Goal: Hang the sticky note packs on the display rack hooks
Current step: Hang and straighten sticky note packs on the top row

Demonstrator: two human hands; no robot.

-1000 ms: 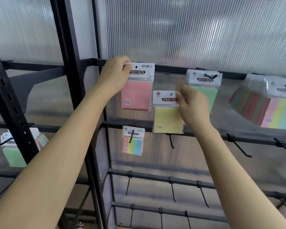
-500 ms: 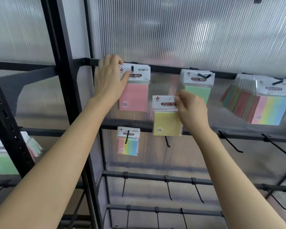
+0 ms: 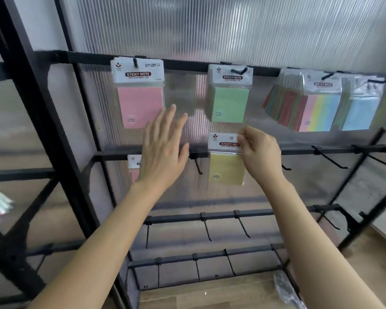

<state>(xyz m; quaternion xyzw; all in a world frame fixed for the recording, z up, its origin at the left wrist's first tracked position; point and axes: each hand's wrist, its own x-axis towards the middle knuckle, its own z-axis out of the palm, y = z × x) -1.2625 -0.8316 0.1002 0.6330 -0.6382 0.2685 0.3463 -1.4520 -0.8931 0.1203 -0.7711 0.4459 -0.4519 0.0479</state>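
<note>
Pack (image 3: 226,169) of yellow notes was before the middle rail (image 3: 299,150), not yet hooked | right hand (image 3: 262,152) pinched its header card (image 3: 223,142) | left hand (image 3: 163,159) spread, empty | likely light, sleeve slippery; stiff card best hold

The right hand (image 3: 260,152) pinches the yellow pack (image 3: 226,161) at mid-frame, before the second bar (image 3: 299,150). The left hand (image 3: 163,152), fingers spread, hovers lower-right of the hung pink pack (image 3: 139,94), seemingly not touching.

The rack (image 3: 143,153) bars look like matt black metal. The packs (image 3: 138,94) are shiny clear plastic around paper. The floor (image 3: 210,293) looks like wood.
</note>
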